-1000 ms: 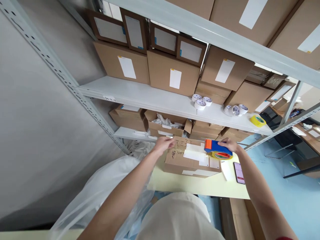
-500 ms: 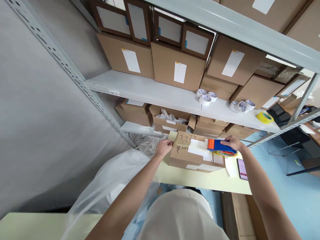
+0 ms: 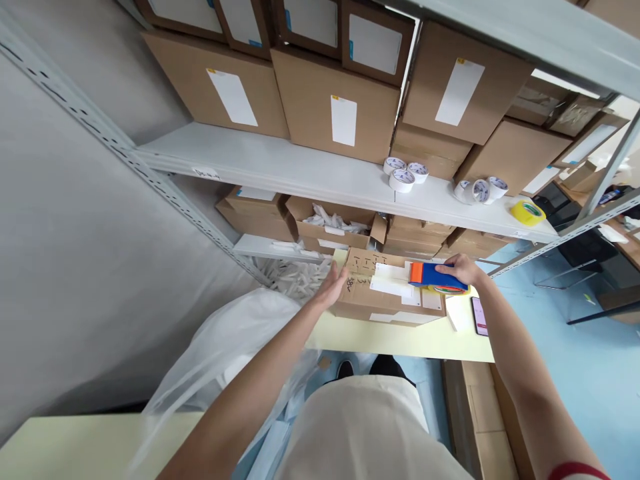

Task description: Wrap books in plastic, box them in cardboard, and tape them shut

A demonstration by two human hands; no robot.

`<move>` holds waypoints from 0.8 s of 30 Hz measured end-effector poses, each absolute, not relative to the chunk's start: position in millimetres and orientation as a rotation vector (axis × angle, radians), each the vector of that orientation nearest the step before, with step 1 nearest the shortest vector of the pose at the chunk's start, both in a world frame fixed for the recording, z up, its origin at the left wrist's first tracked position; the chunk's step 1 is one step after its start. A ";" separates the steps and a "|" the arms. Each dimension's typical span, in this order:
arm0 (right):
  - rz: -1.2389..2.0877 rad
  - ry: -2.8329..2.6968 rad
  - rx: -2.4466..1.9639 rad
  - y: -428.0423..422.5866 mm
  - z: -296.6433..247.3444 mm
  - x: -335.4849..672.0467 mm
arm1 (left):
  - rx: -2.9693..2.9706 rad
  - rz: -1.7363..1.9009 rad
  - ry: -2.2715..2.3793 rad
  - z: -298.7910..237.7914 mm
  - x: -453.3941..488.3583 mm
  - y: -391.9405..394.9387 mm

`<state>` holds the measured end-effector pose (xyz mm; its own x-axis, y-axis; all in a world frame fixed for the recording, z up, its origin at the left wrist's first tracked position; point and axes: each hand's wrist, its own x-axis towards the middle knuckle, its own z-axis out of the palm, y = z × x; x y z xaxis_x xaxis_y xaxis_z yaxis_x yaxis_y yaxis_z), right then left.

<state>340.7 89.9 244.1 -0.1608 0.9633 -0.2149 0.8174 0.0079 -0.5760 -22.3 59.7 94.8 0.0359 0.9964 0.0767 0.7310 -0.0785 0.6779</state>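
A flat brown cardboard box (image 3: 385, 303) with white labels lies on a pale yellow table (image 3: 400, 340). My left hand (image 3: 334, 285) rests flat against the box's left edge, fingers stretched out. My right hand (image 3: 461, 269) grips a blue and orange tape dispenser (image 3: 434, 276) with a yellow roll, pressed on the box's right top. A dark phone (image 3: 479, 316) lies on the table just right of the box.
Grey metal shelving (image 3: 320, 180) carries many labelled cardboard boxes. White tape rolls (image 3: 403, 177) and a yellow roll (image 3: 528, 213) sit on the middle shelf. An open carton of white packets (image 3: 333, 227) is below. A large clear plastic bag (image 3: 220, 360) hangs at the left.
My left hand has opened from a pinch at the box's corner to a flat palm on its left edge. The dispenser stayed on the box's right side. The view tilted slightly.
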 end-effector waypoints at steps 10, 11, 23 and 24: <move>0.951 -2.149 -1.851 101.4 249.7 335.1 | 2.392 0.292 1.640 129.1 1.5 66.4; 0.962 -2.160 -1.854 103.2 251.2 334.5 | 2.402 0.283 1.642 126.9 0.2 67.2; 1.201 -2.074 -2.028 105.5 208.8 470.6 | 2.473 -0.097 1.691 128.2 -8.1 79.3; 1.218 -2.067 -1.989 105.3 196.6 475.5 | 2.477 -0.131 1.712 129.7 -6.2 78.9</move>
